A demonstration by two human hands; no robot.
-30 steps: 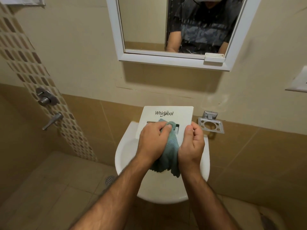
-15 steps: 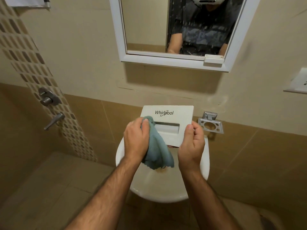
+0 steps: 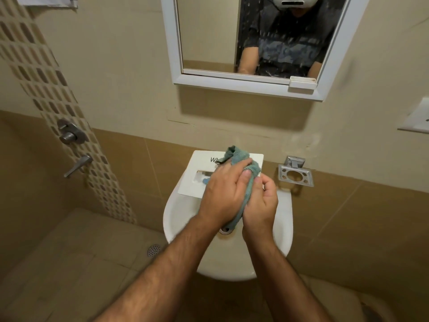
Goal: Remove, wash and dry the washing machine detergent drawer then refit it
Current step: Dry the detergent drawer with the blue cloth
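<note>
The white detergent drawer (image 3: 196,166), with black lettering on its front panel and a rectangular handle slot, is held over the white sink (image 3: 181,217). My left hand (image 3: 222,194) presses a teal cloth (image 3: 239,156) against the panel's upper right part, covering most of the lettering. My right hand (image 3: 261,203) grips the drawer's right edge, its fingers curled, with the cloth hanging between both hands. The drawer's body behind the panel is hidden.
A white-framed mirror (image 3: 232,82) hangs on the wall above the sink. A metal soap holder (image 3: 296,175) is fixed to the right of the drawer. Shower valve and lever (image 3: 72,135) are on the left wall. A floor drain (image 3: 153,250) lies lower left.
My left hand has swept the cloth from the panel's left side across to its upper right, next to my right hand. The drawer has tilted slightly.
</note>
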